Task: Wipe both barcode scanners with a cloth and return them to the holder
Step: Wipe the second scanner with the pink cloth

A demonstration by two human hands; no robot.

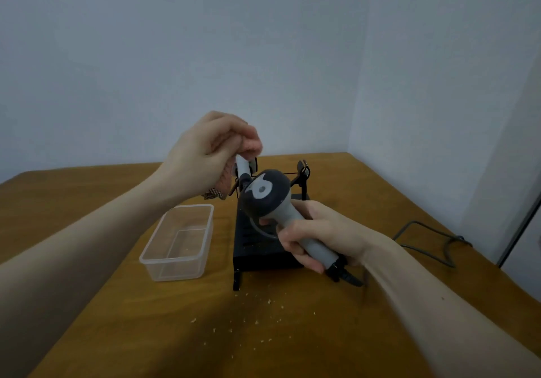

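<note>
so the right hand point(319, 234) has its fingers wrapped round the grey handle of one barcode scanner point(268, 196), held up over the black holder point(257, 246) with its dark head tipped toward the camera and its cable end poking out below the palm. left hand point(210, 149) is bunched around a pinkish cloth point(222, 181), a checked corner of it hanging down, and it's right on the handle of the second scanner point(243, 172), which stands at the back of the holder, can't tell if it's fully seated. clear plastic tub point(178, 243) sits just left of the holder on the wooden table point(292, 333), crumbs point(257, 322) scattered in front, grey cable point(433, 237) lying off to the right
</note>
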